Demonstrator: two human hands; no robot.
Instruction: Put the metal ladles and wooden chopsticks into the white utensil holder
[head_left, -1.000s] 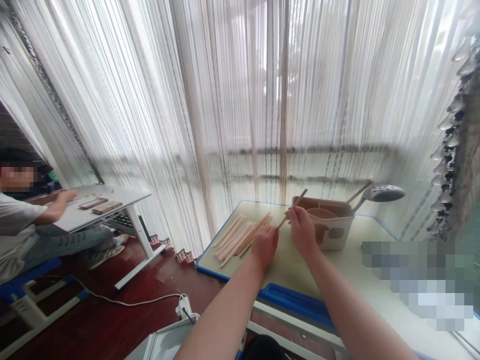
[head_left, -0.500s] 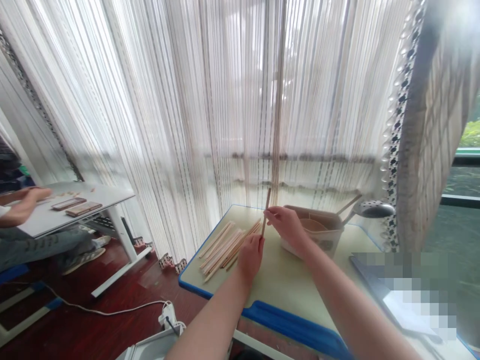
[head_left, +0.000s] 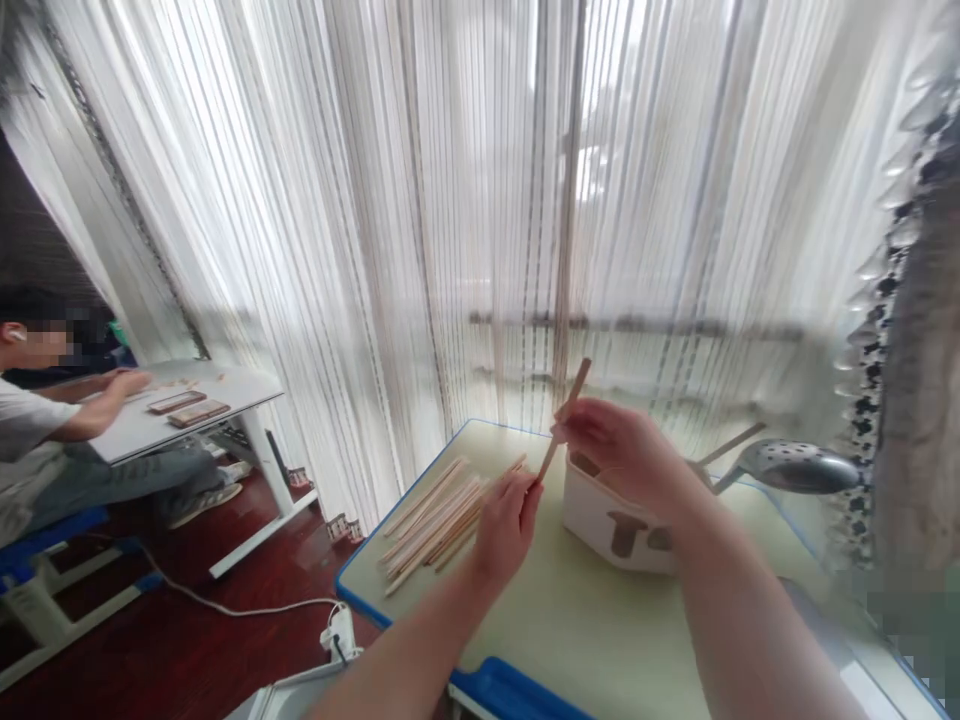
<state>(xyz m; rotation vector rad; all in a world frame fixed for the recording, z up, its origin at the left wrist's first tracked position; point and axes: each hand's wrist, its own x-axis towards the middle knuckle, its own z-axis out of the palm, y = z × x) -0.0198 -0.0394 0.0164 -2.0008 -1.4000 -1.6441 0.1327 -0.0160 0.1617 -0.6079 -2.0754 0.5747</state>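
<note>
Above the blue-edged table [head_left: 585, 635], your left hand [head_left: 507, 530] and right hand [head_left: 611, 440] pinch 1 stick [head_left: 549, 457] in closed fingers just beside the container [head_left: 590, 512], loose sticks [head_left: 439, 515] lying to its left.

Your left hand [head_left: 511, 525] and right hand [head_left: 619, 445] work close together in front of you, both with fingers drawn in.
Your bare left forearm [head_left: 420, 640] slants up from the bottom edge toward the middle, its hand loosely fisted with the thumb uppermost and the knuckles pointing away from you. Your bare right forearm [head_left: 750, 590] leans in from the lower right; its hand sits higher than the other, wrist bent a little inward, with thumb and fingertips closed in a pinch pointing left. The two hands are just apart, not touching.
</note>
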